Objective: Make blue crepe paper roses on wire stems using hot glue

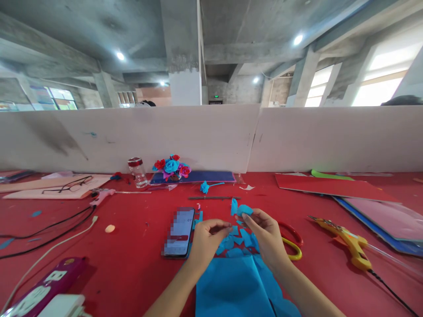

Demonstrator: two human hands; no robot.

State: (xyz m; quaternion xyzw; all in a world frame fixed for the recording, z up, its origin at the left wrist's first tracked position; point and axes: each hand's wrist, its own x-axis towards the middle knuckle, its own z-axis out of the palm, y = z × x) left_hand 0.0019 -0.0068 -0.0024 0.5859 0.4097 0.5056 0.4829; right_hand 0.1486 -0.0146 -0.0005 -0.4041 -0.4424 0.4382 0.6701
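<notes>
My right hand pinches a small curved blue paper piece between thumb and fingers, above the table. Close by on the left, my left hand has its fingertips pressed together; whether they hold anything is too small to see. Several cut blue paper scraps lie beneath and between both hands. Nearer to me are larger blue paper sheets, partly under my right forearm. A phone lies left of my left hand. Scissors with red and yellow handles are partly hidden behind my right hand.
A yellow glue gun lies right; a pink one lies left with cables. A blue paper flower, a thin stick, a paper bouquet and a glass jar stand or lie ahead, before a white partition.
</notes>
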